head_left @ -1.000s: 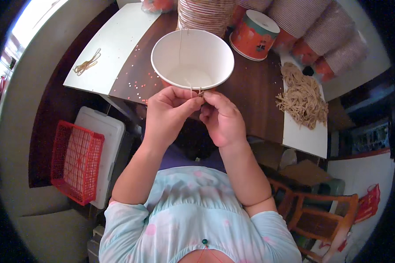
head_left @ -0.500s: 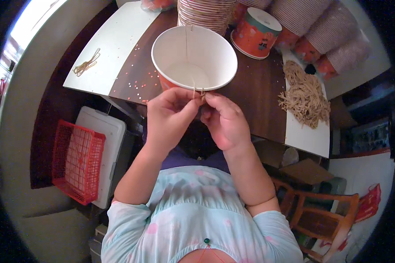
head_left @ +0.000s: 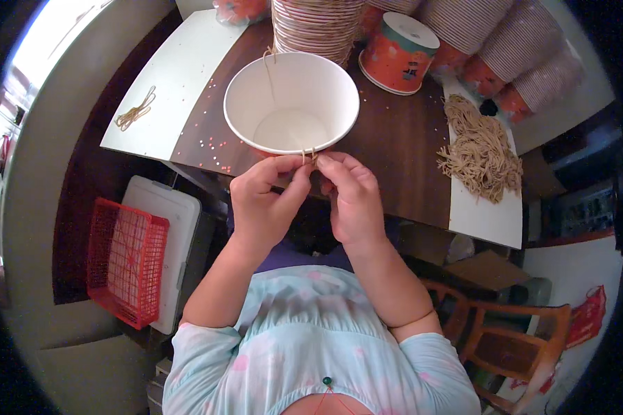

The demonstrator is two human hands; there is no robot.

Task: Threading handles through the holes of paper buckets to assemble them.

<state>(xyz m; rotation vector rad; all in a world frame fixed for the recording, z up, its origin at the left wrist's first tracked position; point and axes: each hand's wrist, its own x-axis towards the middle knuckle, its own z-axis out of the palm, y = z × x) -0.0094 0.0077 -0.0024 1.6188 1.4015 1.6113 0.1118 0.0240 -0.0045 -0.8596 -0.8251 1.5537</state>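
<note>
A large paper bucket (head_left: 294,128), white inside and orange-red outside, stands at the table's near edge with its mouth tilted toward me. A tan cord (head_left: 270,76) passes over its far rim and hangs down inside. At the near rim, more of this cord (head_left: 309,155) loops over the edge. My left hand (head_left: 266,197) pinches the cord between thumb and forefinger. Close beside it, my right hand (head_left: 353,194) pinches the cord too, its fingertips almost touching the left ones. The cord's ends below the rim are hidden by my fingers.
Stacked buckets (head_left: 315,31) rise behind, next to an upside-down orange bucket (head_left: 401,55). A heap of tan cords (head_left: 483,152) lies at right, and a small cord bundle (head_left: 136,111) at left. Small dots (head_left: 214,144) litter the table (head_left: 401,149). A red basket (head_left: 128,259) sits lower left; a wooden chair (head_left: 512,339) lower right.
The bucket has shifted slightly left and turned, and the cord on its far rim now sits farther left. Both hands keep their pinch at the near rim, slightly lower in view.
</note>
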